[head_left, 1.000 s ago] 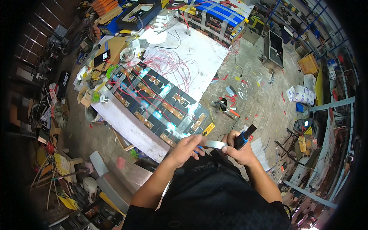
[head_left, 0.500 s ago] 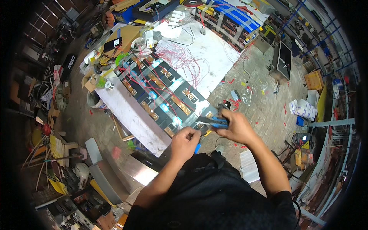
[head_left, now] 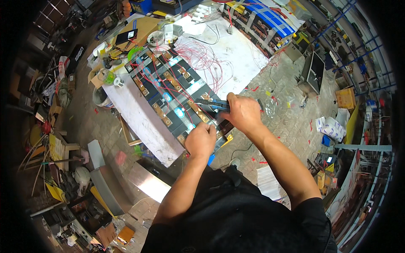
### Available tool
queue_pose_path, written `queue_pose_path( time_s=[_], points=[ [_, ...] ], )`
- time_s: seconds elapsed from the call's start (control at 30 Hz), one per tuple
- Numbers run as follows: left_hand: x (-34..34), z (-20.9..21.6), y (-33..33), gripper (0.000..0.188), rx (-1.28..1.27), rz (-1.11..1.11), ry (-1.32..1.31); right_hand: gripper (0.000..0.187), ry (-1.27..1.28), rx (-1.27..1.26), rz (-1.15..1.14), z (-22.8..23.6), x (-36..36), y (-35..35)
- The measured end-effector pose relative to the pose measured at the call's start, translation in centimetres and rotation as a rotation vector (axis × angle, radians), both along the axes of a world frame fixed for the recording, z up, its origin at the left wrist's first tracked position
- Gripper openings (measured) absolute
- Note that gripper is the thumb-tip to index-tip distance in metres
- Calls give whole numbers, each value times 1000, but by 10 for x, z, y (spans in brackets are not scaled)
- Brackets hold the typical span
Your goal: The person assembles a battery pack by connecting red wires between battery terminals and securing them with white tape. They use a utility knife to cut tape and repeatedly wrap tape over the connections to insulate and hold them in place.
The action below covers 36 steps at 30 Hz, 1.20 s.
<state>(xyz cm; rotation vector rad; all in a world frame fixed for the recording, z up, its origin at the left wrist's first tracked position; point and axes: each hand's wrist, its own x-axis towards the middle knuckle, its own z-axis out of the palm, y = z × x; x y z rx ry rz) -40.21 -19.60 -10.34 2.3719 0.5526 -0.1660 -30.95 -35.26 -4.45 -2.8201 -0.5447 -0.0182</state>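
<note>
A worker in a black shirt bends over a long battery pack that lies on a white workbench in a crowded workshop, seen from directly above. The pack is a row of dark rectangular cells in two lines, joined by copper-coloured bus bars and crossed by thin red wires that spill in loose loops over the bench's far half. Several cell tops shine pale blue under the light. The pack runs slantwise from the cluttered far-left corner of the bench to its near edge, where both hands work.

The right hand is curled tight around a dark, slim hand tool (its exact kind is hard to make out), whose tip lies over the near cells. The left hand is bunched, fingers folded down and pressed on the pack's near end just beside the tool; whether it pinches anything beneath cannot be told.

Beyond the pack, a second battery rack with blue strapping stands at the bench's far right. A dark phone rests on cardboard at the far left. Red wire scraps dot the paved floor, and a grey metal box stands well apart to the right.
</note>
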Motion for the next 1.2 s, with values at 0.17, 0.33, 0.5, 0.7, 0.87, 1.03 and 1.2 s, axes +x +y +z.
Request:
queue_pose_path(
  time_s=[0.17, 0.33, 0.5, 0.7, 0.87, 1.03, 1.2],
  points=[
    [11, 10, 2, 33, 1, -47, 73, 46, 1, -57, 7, -7, 2, 2],
    [24, 11, 8, 35, 16, -100, 175, 46, -1, -83, -20, -6, 0, 8],
    [33, 25, 11, 37, 33, -134, 255, 47, -24, -82, -25, -11, 1, 8],
    [32, 38, 15, 33, 192, -195, 261, 47, -12, -53, -38, -12, 2, 8],
    [0, 2, 16, 22, 195, -486, -462, 37, 15, -72, -41, -5, 4, 9],
    [-3, 0, 15, 31, 288, -602, -464, 36, 48, -80, -25, -6, 6, 12],
    [3, 12, 12, 37, 341, -701, -412, 37, 84, 15, -22, -6, 9, 2]
  ],
)
